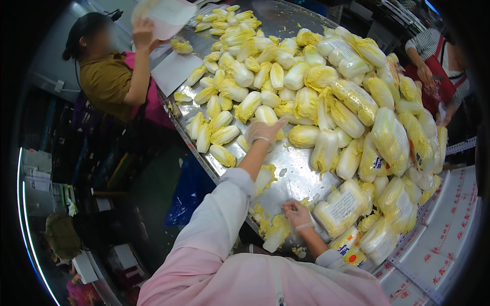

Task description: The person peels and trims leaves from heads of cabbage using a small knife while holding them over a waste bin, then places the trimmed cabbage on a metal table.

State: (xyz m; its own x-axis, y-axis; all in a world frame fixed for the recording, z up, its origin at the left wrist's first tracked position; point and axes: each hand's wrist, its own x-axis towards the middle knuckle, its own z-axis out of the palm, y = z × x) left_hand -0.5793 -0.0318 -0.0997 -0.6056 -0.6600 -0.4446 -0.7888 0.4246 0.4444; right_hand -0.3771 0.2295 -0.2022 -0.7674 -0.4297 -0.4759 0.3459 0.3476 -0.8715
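Observation:
A steel table (302, 183) bears a large heap of small napa cabbages (277, 75). My left hand (264, 132), in a clear glove, reaches over the heap's near edge and touches the cabbages there; whether its fingers grip one is hidden. My right hand (298, 215), gloved too, is low over the table with its fingers closed on a thin handle; a narrow blade, apparently of a knife (290, 188), points away from it. Loose trimmed cabbage leaves (276, 233) lie to the left of this hand. Wrapped packs of cabbage (340, 206) are piled to its right.
At the upper left a person (109, 76) raises a pale sheet (164, 17) beside the table. Another person in a red apron (440, 72) stands beyond the packs. White printed boxes (440, 237) are at the lower right. A blue plastic bag (191, 191) hangs by the table's left edge.

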